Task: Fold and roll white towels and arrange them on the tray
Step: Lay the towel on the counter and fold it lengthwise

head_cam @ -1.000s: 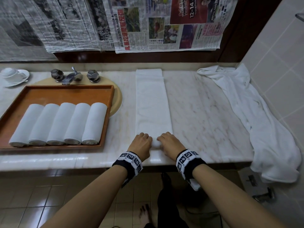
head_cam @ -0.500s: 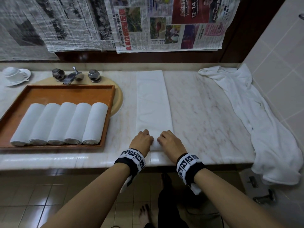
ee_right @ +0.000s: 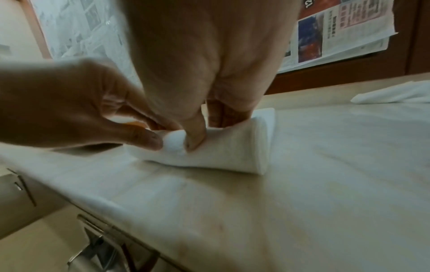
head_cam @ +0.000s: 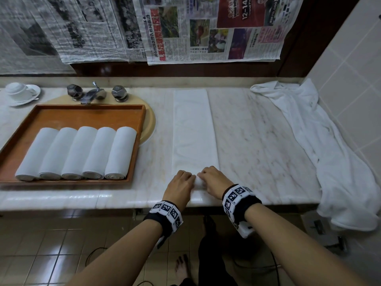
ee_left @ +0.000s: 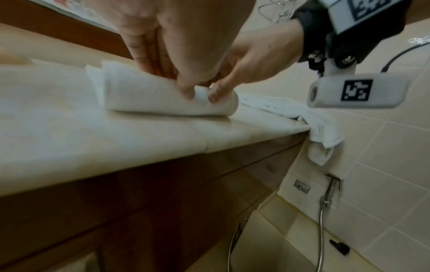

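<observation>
Head view: five rolled white towels (head_cam: 76,153) side by side along the near edge of the orange wooden tray (head_cam: 86,112), at the left of the pale marble worktop (head_cam: 257,145). Long folded white towel strip (head_cam: 193,131) stretched from the back edge to the front edge, mid-worktop, its near end under both hands. Left hand (head_cam: 180,182) and right hand (head_cam: 212,180) close together, knuckles up, fingers curled onto the first turns of the roll. Crumpled white cloth (head_cam: 321,145) spread along the right edge, hanging over the front corner. White cup and saucer (head_cam: 20,92) at the back left corner. Left wrist view: small tight roll (ee_left: 167,97) near the front edge, left thumb and fingers (ee_left: 186,90) pinching over it, right hand (ee_left: 256,60) clamped beside. Right wrist view: same roll (ee_right: 221,149), right fingers (ee_right: 195,136) pressed into it, left hand (ee_right: 76,108) gripping its other end. By the look of things: five towels done, a sixth barely begun, most of the strip yet to roll, then placing on the tray; the crumpled cloth perhaps left too.
</observation>
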Available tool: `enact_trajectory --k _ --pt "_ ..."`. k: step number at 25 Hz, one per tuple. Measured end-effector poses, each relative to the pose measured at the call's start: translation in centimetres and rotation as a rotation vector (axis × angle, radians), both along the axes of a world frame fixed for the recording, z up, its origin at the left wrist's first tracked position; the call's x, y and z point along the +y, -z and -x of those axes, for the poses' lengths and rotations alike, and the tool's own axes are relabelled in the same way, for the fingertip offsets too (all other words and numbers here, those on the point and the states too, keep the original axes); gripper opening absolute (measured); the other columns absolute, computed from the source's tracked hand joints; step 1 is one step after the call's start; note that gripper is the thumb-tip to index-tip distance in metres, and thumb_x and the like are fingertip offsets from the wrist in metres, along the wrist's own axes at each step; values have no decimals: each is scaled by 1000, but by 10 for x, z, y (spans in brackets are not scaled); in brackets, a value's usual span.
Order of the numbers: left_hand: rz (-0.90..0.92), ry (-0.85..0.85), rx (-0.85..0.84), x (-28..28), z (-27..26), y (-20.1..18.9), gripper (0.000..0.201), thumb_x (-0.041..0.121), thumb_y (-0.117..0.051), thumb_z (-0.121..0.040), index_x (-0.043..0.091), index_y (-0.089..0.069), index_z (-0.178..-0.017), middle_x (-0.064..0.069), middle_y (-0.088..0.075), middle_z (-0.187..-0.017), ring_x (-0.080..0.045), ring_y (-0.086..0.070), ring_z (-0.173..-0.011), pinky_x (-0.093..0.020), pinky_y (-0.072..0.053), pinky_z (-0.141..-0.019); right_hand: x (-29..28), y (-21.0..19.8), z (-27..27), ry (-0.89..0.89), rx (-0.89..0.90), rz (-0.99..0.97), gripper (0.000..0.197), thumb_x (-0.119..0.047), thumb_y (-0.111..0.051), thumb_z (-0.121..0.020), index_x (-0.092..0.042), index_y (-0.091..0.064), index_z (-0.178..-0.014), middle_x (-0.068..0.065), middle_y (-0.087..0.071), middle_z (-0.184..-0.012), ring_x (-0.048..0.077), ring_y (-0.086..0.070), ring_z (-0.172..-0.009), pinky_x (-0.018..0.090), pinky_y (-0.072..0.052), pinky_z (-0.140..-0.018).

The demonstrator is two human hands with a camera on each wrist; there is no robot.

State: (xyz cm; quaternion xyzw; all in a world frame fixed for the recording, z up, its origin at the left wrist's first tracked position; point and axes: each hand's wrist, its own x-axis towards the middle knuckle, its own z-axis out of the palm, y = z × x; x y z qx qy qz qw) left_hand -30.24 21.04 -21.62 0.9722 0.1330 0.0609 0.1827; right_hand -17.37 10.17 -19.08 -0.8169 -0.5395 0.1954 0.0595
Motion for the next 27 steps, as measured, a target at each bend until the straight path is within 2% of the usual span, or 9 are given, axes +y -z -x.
enact_trajectory --k 4,6,9,13,16,19,21,24,27 --pt "5 30 8 5 -4 6 41 -16 -62 -55 5 -64 -90 -7 -62 -87 -26 -54 -85 -32 -49 -76 -6 3 12 9 -98 -56 34 -7 -50 -92 -5 -50 -126 10 -48 -126 27 -43 -116 30 -37 -97" --pt "32 51 70 11 -16 -1 38 -15 -56 -66 1 -64 -100 -13 -63 -95 -31 -55 -94 -37 -49 -85 -8 8 21 32 -154 -80 50 -1 -55 -87 -2 -43 -135 14 -45 -132 30 -43 -121 33 -36 -106" --pt "35 34 147 11 -23 -10 42 -9 -44 -83 0 -56 -122 -15 -56 -120 -32 -47 -115 -32 -38 -99 -2 15 19 46 -134 -142 49 9 -57 -78 1 -53 -126 18 -54 -121 34 -51 -111 42 -43 -101" --pt "17 17 -14 -4 -2 -1 55 -12 -68 -61 0 -60 -113 -14 -59 -109 -28 -52 -100 -32 -50 -87 5 3 4 25 -2 -21 47 5 -44 -89 -6 -45 -135 10 -48 -128 27 -42 -120 31 -31 -102" --pt "23 53 -40 -2 3 7 60 -10 -72 -51 3 -61 -109 -11 -60 -101 -23 -47 -94 -29 -47 -83 2 4 3 42 18 -17 47 5 -43 -88 -8 -46 -134 9 -48 -127 27 -41 -119 31 -33 -100" --pt "2 79 39 13 -13 -2 47 -12 -67 -57 0 -64 -102 -14 -62 -95 -30 -57 -88 -37 -51 -82 -1 11 15 92 -124 -117 41 5 -45 -83 -4 -54 -122 12 -54 -119 29 -49 -108 36 -41 -97" --pt "-14 106 125 18 -26 -10 39 -10 -55 -73 -1 -60 -111 -17 -59 -107 -34 -53 -98 -40 -47 -90 -1 19 17 119 -162 -206 36 6 -49 -77 -2 -60 -111 14 -59 -108 31 -56 -97 41 -49 -89" --pt "-13 19 105 6 -21 -8 43 -9 -51 -79 2 -56 -120 -14 -53 -123 -30 -48 -112 -32 -42 -96 6 13 6 127 -81 -111 36 0 -46 -90 -6 -54 -125 11 -54 -123 29 -48 -112 34 -38 -99" --pt "76 -2 -56 -4 -3 1 47 -14 -65 -65 3 -62 -109 -12 -58 -106 -24 -49 -100 -29 -49 -82 15 12 -2 137 -58 -37 36 -2 -44 -93 -9 -51 -128 8 -50 -127 27 -42 -118 32 -35 -97"
